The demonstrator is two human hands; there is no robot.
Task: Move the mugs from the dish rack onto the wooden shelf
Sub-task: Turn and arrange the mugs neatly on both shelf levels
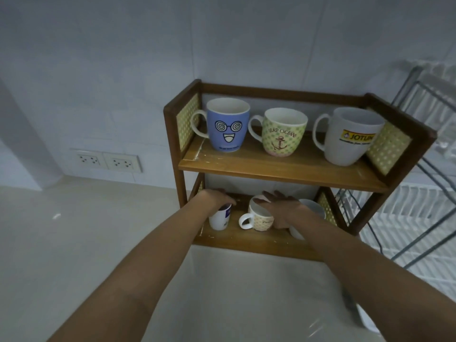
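The wooden shelf [271,166] has two levels. On its top level stand a blue face mug [227,129], a green anchor mug [283,134] and a white Jotun mug [350,139]. Both hands reach into the lower level. My left hand [217,199] grips the rim of a white mug with a blue print [219,219]. My right hand [278,206] lies over a cream patterned mug [256,219], fingers spread along its rim. A plain white mug [313,208] sits behind my right wrist, mostly hidden.
The wire dish rack [424,188] stands to the right of the shelf, its tiers blurred. Two wall sockets [108,161] sit on the tiled wall at the left. The pale countertop [86,230] spreads left of the shelf and in front of it.
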